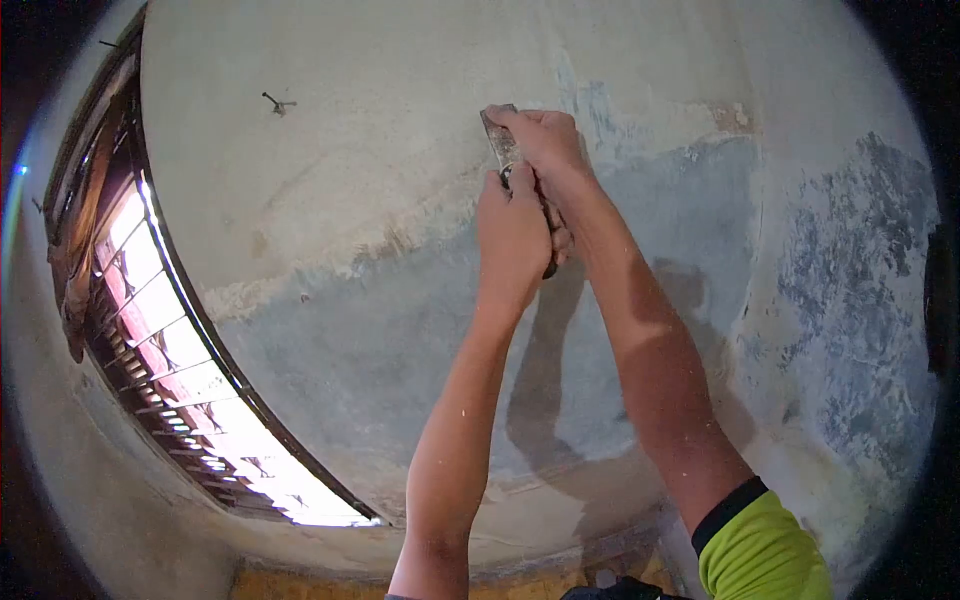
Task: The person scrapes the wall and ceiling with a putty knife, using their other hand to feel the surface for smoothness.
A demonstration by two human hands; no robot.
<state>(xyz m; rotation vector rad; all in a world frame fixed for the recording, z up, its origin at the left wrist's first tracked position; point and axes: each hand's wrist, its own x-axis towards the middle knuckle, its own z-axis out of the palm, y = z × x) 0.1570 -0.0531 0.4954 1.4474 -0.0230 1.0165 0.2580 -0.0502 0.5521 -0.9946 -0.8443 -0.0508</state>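
A scraper with a flat, stained metal blade (502,143) is held up against the wall in front of me. My left hand (513,235) wraps around its dark handle, whose lower end pokes out below the fingers. Higher up, my right hand (548,150) grips the blade, with its thumb along the top edge. The two hands are close together, and some of the handle is hidden behind them. Behind the blade, the wall (390,150) has pale, worn paint; a bluish-grey area (400,340) lies below a ragged, flaking border.
A barred window (170,330) with bright light stands at the left, with a brown cloth-like strip (85,230) hanging beside it. A metal hook (278,104) sticks out of the wall. Patchy dark peeling marks the right wall (860,270). Yellowish floor (300,585) shows below.
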